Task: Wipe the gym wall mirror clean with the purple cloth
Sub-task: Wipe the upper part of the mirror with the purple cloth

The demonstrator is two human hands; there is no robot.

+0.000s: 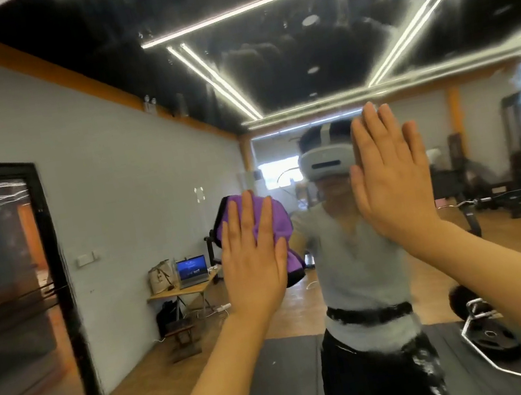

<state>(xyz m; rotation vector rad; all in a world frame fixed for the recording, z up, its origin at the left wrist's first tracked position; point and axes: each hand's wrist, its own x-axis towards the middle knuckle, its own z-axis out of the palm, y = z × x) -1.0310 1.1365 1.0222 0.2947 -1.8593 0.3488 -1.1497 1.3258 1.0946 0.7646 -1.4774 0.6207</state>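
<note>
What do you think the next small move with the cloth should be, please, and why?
Probably slide the left hand, which presses the cloth flat on the mirror, upward. Cloudy smears show on the glass above, while the right hand is open and bare, so it can only brace.

The wooden floor [274, 320] carries black mats [285, 384], a small folding bench [183, 291] and a barbell with plates [489, 338]. On the bench stand an open laptop [192, 271] and a bag [161, 276].
</note>
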